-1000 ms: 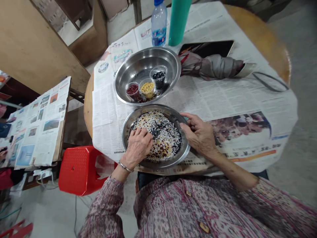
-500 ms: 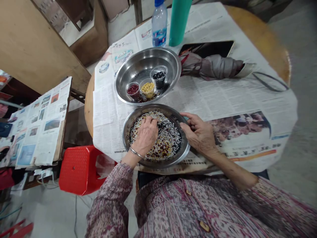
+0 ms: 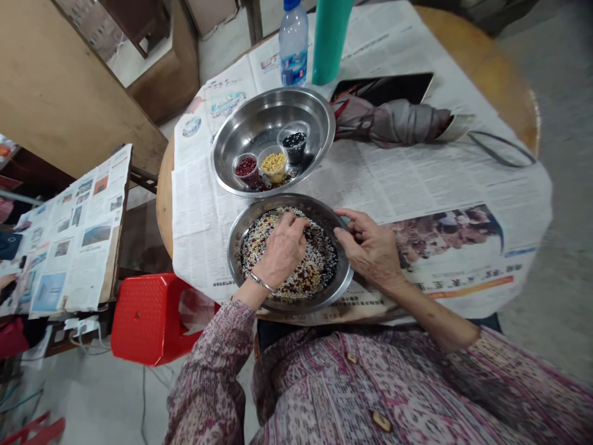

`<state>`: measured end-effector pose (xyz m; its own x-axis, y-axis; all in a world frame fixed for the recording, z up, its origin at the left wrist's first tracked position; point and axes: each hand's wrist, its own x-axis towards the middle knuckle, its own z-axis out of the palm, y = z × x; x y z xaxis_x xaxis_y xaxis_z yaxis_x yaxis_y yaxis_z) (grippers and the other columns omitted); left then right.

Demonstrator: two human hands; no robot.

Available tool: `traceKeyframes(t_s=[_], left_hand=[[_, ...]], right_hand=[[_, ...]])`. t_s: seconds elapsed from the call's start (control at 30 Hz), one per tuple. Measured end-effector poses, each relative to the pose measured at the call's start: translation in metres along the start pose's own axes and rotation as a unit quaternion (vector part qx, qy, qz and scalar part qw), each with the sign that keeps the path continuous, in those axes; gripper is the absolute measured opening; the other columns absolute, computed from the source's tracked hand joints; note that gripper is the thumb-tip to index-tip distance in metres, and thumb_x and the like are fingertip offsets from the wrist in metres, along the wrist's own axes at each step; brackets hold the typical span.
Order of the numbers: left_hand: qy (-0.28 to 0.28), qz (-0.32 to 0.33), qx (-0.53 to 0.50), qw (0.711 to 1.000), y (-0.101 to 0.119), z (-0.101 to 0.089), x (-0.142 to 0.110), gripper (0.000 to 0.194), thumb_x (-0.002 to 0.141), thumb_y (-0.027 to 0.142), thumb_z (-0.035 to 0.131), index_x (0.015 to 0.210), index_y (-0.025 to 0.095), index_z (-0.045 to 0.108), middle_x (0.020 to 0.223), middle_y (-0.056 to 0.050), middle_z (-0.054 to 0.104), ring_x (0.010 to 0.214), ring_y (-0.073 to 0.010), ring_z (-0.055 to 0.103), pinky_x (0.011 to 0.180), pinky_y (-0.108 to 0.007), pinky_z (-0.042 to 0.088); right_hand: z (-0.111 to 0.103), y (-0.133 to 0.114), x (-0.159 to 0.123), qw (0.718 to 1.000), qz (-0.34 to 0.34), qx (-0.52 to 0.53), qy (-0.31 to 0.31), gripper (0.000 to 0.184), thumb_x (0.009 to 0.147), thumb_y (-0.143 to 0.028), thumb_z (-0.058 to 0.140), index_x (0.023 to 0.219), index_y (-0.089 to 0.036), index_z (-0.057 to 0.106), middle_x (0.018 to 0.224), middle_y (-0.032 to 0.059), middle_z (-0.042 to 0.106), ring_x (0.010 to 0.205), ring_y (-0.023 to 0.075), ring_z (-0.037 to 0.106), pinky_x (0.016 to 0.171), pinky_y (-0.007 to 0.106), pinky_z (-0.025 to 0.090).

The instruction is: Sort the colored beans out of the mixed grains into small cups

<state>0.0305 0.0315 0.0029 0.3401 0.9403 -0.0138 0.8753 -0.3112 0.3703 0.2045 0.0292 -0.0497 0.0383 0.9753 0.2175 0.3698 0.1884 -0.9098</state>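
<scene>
A steel plate in front of me holds mixed grains and beans: white, red, yellow and black. My left hand lies over the mix with its fingertips pinched together at the plate's far middle; what they pinch is too small to see. My right hand rests on the plate's right rim, fingers curled on its edge. Behind it a larger steel bowl holds three small cups: red beans, yellow grains, black beans.
Newspaper covers the round wooden table. At the back stand a water bottle and a green flask, with a dark tablet and a folded grey umbrella. A red stool stands at the left.
My left hand moved from the plate's near left across the grains to its far middle. My right hand stayed on the rim.
</scene>
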Motion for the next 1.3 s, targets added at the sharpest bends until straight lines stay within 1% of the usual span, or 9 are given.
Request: traceKeyframes(t_s=[0.1,0.23,0.37,0.63,0.87,0.93,1.1,1.2,1.3], left_hand=[[0.015,0.019,0.002,1.0,0.006,-0.002,-0.005,0.023,0.094,0.006,0.047,0.111,0.014,0.061,0.112,-0.01,0.06,0.111,-0.0198,0.058,0.104,-0.036,0.051],[-0.013,0.074,0.008,0.997,0.011,0.007,-0.007,0.024,0.099,0.01,0.043,0.116,0.014,0.059,0.117,-0.009,0.061,0.117,-0.0197,0.056,0.109,-0.036,0.048],[-0.044,0.081,0.046,0.995,0.015,0.014,-0.006,0.025,0.101,0.011,0.039,0.114,0.016,0.058,0.117,-0.009,0.062,0.118,-0.0212,0.056,0.107,-0.04,0.05],[-0.117,0.076,0.104,0.985,0.016,-0.005,-0.028,0.019,0.1,0.014,0.042,0.106,0.017,0.06,0.112,-0.008,0.062,0.107,-0.0204,0.056,0.098,-0.036,0.052],[-0.101,-0.013,0.179,0.978,0.003,-0.023,-0.046,0.017,0.099,0.014,0.045,0.103,0.017,0.061,0.107,-0.008,0.064,0.102,-0.0224,0.058,0.092,-0.037,0.052],[-0.084,-0.005,0.162,0.983,0.009,-0.02,-0.041,0.018,0.1,0.014,0.044,0.106,0.017,0.061,0.109,-0.008,0.063,0.103,-0.0218,0.057,0.093,-0.036,0.051],[-0.068,0.066,0.141,0.985,0.025,0.001,-0.031,0.019,0.101,0.016,0.043,0.11,0.016,0.059,0.119,-0.009,0.061,0.11,-0.0226,0.055,0.093,-0.036,0.05],[-0.081,0.057,0.161,0.982,0.024,0.004,-0.041,0.019,0.101,0.016,0.041,0.105,0.017,0.059,0.111,-0.009,0.063,0.104,-0.0229,0.058,0.087,-0.036,0.051],[-0.098,0.024,0.149,0.984,0.015,-0.005,-0.054,0.02,0.103,0.019,0.04,0.1,0.018,0.06,0.101,-0.006,0.066,0.097,-0.0202,0.06,0.088,-0.035,0.051]], right_hand=[[0.0,0.001,0.0,1.0,-0.004,0.002,0.001,0.034,0.088,-0.031,0.058,0.116,-0.017,0.068,0.06,-0.0058,0.043,0.047,0.0101,0.037,0.047,0.026,0.035],[0.001,0.004,0.0,1.0,-0.002,0.004,0.002,0.033,0.087,-0.031,0.059,0.117,-0.019,0.067,0.061,-0.0057,0.044,0.048,0.0103,0.038,0.047,0.026,0.034],[0.001,0.005,-0.001,1.0,0.002,0.006,0.0,0.033,0.087,-0.031,0.059,0.116,-0.019,0.067,0.062,-0.0052,0.047,0.048,0.0102,0.039,0.047,0.025,0.035],[0.001,0.001,0.0,1.0,0.008,0.005,0.004,0.032,0.087,-0.031,0.058,0.116,-0.019,0.068,0.061,-0.0053,0.047,0.046,0.0099,0.038,0.048,0.026,0.036],[0.0,0.001,0.0,1.0,0.016,0.01,-0.003,0.034,0.087,-0.032,0.058,0.117,-0.018,0.068,0.06,-0.0057,0.046,0.047,0.0102,0.039,0.048,0.026,0.036],[0.0,0.001,-0.001,1.0,0.016,0.008,-0.002,0.035,0.087,-0.032,0.058,0.117,-0.018,0.068,0.06,-0.0057,0.046,0.047,0.0105,0.039,0.048,0.026,0.036],[0.0,0.001,-0.001,1.0,0.007,0.007,0.002,0.033,0.087,-0.033,0.059,0.115,-0.018,0.069,0.06,-0.0053,0.046,0.047,0.0107,0.041,0.047,0.026,0.035],[0.001,0.001,-0.001,1.0,0.004,0.011,-0.002,0.033,0.087,-0.034,0.059,0.114,-0.018,0.069,0.06,-0.0053,0.046,0.045,0.0106,0.041,0.045,0.025,0.034],[0.001,0.003,0.0,1.0,0.002,0.018,-0.006,0.032,0.087,-0.034,0.059,0.114,-0.019,0.068,0.059,-0.0057,0.045,0.043,0.0103,0.04,0.042,0.024,0.032]])
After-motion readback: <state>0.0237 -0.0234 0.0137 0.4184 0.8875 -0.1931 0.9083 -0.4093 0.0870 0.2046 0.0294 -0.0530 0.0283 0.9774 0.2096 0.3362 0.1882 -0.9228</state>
